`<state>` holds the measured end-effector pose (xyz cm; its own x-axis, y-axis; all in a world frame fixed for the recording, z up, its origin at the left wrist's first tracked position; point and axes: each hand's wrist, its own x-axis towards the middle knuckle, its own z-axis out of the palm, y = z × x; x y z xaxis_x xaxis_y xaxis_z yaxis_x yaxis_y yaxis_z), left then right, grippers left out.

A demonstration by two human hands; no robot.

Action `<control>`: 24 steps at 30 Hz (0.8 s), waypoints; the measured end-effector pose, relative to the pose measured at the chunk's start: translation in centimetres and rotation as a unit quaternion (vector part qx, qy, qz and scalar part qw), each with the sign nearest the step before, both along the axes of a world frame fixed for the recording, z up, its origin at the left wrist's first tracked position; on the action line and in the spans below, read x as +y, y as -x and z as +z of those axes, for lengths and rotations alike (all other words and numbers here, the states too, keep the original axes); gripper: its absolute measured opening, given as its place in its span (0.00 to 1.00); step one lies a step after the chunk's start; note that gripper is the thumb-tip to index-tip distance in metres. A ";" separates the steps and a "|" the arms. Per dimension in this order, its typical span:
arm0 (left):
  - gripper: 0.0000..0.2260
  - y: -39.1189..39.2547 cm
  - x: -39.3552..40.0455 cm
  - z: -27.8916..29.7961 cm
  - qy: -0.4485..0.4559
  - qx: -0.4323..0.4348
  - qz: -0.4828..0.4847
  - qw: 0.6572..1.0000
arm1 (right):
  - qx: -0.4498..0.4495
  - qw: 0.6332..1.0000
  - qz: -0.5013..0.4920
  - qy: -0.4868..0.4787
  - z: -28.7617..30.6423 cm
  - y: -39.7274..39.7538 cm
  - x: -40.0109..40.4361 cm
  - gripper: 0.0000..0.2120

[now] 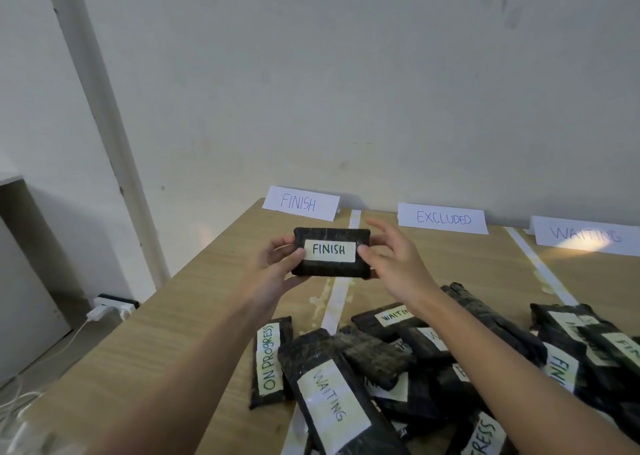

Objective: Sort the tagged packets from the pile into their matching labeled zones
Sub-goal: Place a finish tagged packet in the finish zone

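The left hand [277, 264] has its grip closed on the left end of a black packet [331, 252] tagged FINISH, held above the surface [173, 316] near the FINISH sign [300, 202]; the right hand [391, 257] pinches its right end, above the pile [433, 368]

The packet [330, 252] held up is black with a pale label lettered in black. The table [173, 316] is light wood grain, crossed by whitish tape strips [337, 302]. The far signs [300, 202] are white with blue lettering.
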<state>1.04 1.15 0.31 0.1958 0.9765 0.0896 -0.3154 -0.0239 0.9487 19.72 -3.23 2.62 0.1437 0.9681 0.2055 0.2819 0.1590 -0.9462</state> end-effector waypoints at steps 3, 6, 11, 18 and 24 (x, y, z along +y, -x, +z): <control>0.06 0.1 0.6 -0.1 0.004 0.014 0.028 0.999 | -0.240 0.968 0.008 -0.070 0.4 0.6 0.9 0.35; 0.06 0.7 2.1 -0.2 0.013 0.035 0.057 0.998 | -0.398 0.914 0.032 -0.076 0.7 1.9 2.7 0.40; 0.09 2.8 6.4 0.2 -0.001 0.080 0.079 0.994 | -0.443 0.894 0.019 -0.058 0.2 4.1 8.3 0.39; 0.07 6.6 15.8 -0.5 -0.014 0.196 0.141 0.970 | -0.329 0.942 0.030 -0.050 -2.2 7.4 17.9 0.32; 0.18 8.3 21.4 -4.8 -0.070 0.454 0.169 0.872 | -0.366 0.930 0.011 -0.025 -4.9 9.5 26.0 0.27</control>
<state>-7.24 22.53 -4.51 -0.0488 0.9842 0.1704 0.6111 -0.1055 0.7845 10.19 22.82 -2.32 -0.0717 0.9557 0.2855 0.8440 0.2106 -0.4932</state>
